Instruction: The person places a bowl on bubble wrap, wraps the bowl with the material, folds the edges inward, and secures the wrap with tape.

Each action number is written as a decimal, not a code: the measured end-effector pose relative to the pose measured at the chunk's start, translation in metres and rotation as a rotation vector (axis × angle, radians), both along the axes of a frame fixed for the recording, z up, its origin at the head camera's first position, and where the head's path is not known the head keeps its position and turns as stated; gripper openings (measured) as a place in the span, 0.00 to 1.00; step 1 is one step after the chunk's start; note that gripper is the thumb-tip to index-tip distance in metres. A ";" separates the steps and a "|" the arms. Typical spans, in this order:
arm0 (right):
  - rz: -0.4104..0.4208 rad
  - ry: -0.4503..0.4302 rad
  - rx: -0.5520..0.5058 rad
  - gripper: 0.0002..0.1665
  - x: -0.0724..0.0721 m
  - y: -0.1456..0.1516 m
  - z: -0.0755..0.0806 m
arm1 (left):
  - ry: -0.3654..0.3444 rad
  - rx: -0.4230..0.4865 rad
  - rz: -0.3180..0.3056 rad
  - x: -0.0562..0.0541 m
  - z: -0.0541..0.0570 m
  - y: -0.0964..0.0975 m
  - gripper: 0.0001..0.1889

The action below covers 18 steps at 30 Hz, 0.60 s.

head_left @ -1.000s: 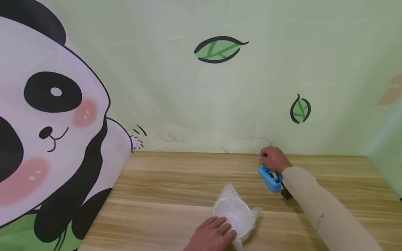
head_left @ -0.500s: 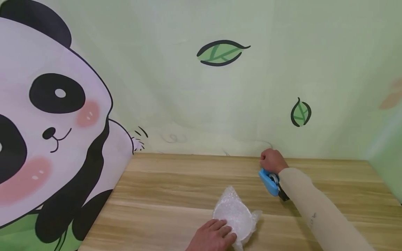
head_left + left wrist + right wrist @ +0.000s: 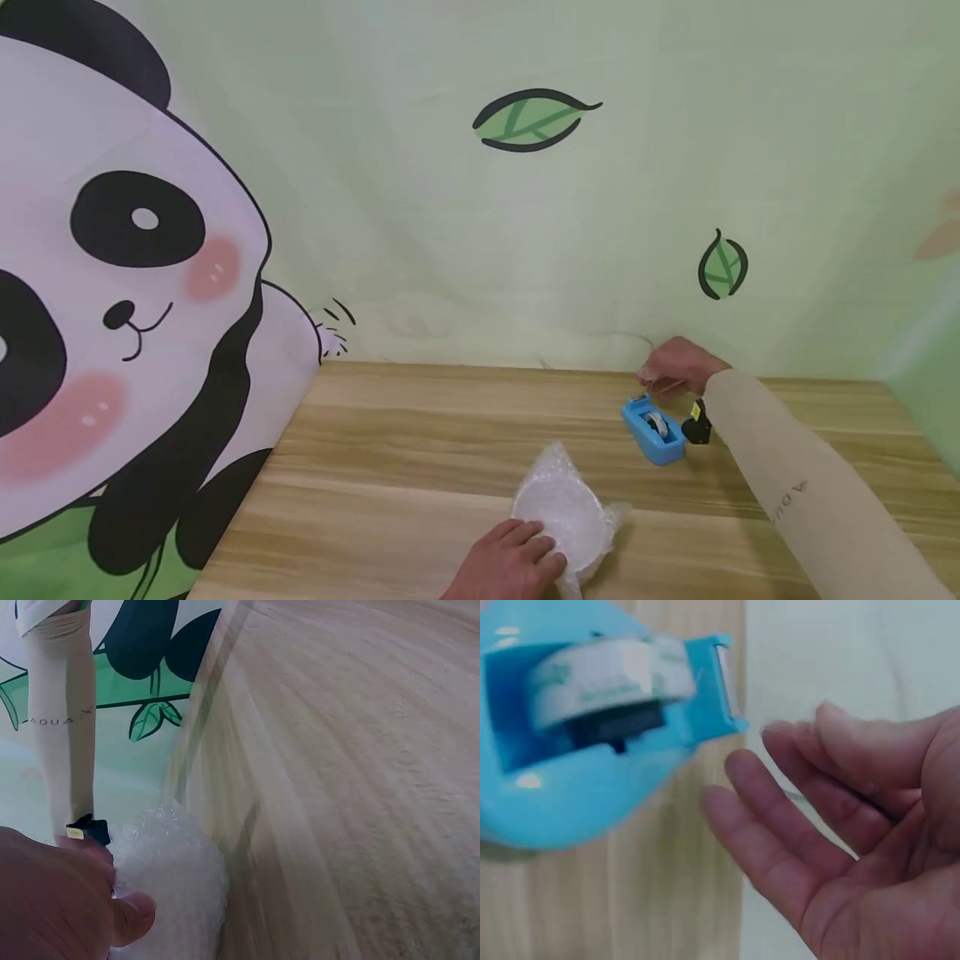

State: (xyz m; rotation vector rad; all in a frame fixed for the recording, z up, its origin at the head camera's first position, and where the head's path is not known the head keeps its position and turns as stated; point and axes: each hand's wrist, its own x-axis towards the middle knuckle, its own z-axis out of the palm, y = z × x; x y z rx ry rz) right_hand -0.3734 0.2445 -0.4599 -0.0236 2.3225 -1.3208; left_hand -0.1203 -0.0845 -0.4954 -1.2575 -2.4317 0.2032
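Note:
A round object in bubble wrap (image 3: pixel 566 508) lies on the wooden table, its kind hidden by the wrap. My left hand (image 3: pixel 513 558) holds its near side with bent fingers; in the left wrist view the thumb (image 3: pixel 135 916) lies against the wrap. Further back stands a blue tape dispenser (image 3: pixel 655 435) with a tape roll (image 3: pixel 611 679) inside. My right hand (image 3: pixel 681 367) is just behind it, apart from its cutting edge (image 3: pixel 726 679). Thumb and index finger pinch together, the other fingers loosely extended. A thin clear strip of tape shows faintly under these fingers in the head view.
A small black wrist camera (image 3: pixel 697 423) sits at my right wrist, beside the dispenser. Behind the wooden table (image 3: pixel 390 450) hangs a pale green backdrop (image 3: pixel 420 208) with a printed panda (image 3: pixel 217 333) on the left. The table's left edge runs along the panda.
My right hand has turned and shifted right, off the dispenser's front end, so more of the dispenser shows. My left hand stays on the bubble-wrapped object.

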 end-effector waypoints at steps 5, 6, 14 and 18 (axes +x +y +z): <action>0.078 0.047 0.103 0.12 0.000 -0.009 -0.008 | -0.035 -0.013 0.003 0.000 0.001 0.003 0.19; 0.076 0.053 0.114 0.13 0.000 -0.011 -0.011 | -0.031 -0.010 -0.005 0.000 0.001 0.003 0.18; 0.092 0.130 0.180 0.12 -0.006 -0.015 -0.024 | -0.029 0.012 -0.020 -0.001 0.001 0.004 0.16; 0.091 0.158 0.216 0.14 -0.013 -0.017 -0.031 | -0.021 -0.002 -0.016 -0.002 0.003 0.003 0.16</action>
